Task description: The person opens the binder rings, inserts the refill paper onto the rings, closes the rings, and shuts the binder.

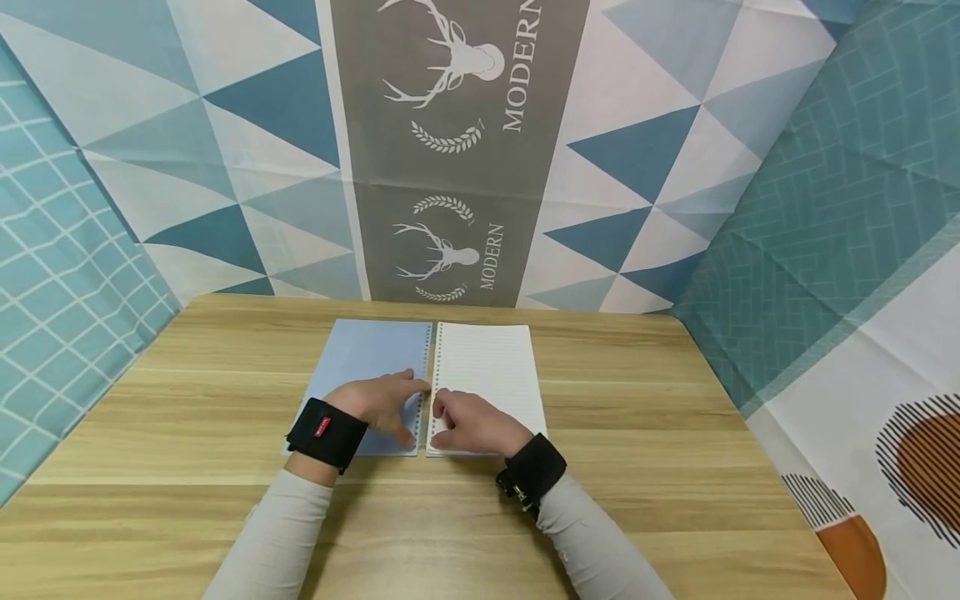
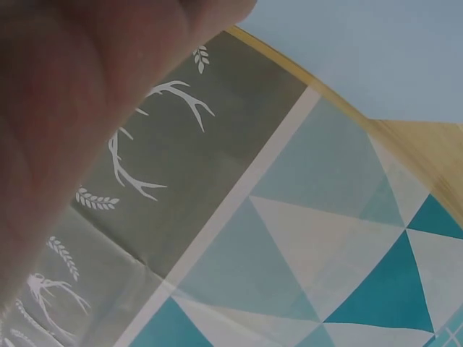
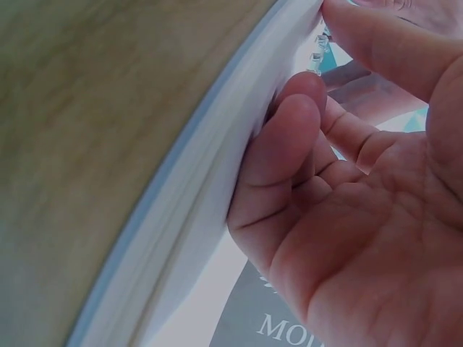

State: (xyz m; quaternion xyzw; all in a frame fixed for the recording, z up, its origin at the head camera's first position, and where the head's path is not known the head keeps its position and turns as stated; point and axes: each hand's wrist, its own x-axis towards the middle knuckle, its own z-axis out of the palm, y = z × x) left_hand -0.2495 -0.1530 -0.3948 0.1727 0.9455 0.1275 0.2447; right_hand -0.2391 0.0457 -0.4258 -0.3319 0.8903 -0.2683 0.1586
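A ring-bound notebook lies open on the table, with its blue cover (image 1: 375, 354) on the left and white lined pages (image 1: 491, 358) on the right. Clear binding rings (image 3: 317, 58) show in the right wrist view. My left hand (image 1: 382, 403) rests over the blue cover, fingers spread, with a fingertip by the binding. Over the lined pages, my right hand (image 1: 480, 423) has curled fingers close to the rings. Its thumb reaches the binding in the right wrist view. Whether it pinches anything is hidden. The left fingertips are out of the left wrist view.
The wooden table (image 1: 187, 500) surrounds the notebook. Behind its far edge hangs a patterned cloth (image 1: 450, 167) with deer and triangles. More patterned cloth stands along the left and right sides.
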